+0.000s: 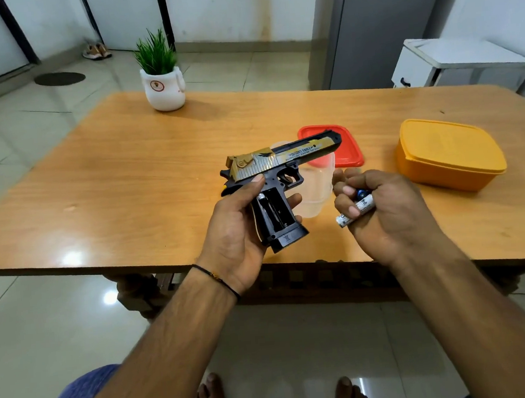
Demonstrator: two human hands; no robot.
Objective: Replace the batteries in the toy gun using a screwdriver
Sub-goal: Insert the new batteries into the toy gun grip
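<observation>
My left hand (238,229) grips the black and gold toy gun (283,162) by its handle, above the near edge of the wooden table (126,179). The barrel points right and away from me. The battery compartment (276,212) in the handle is uncovered, with one battery end showing at its top. To the right, my right hand (379,210) curls around white batteries (352,211); one sticks out at the lower left of my fingers, and a blue-tipped end shows above it. No screwdriver is visible.
A clear plastic container (316,191) sits just behind the gun, with a red lid (346,150) beyond it. A closed yellow box (447,154) stands at the right. A white pot with a green plant (164,83) is at the table's far side.
</observation>
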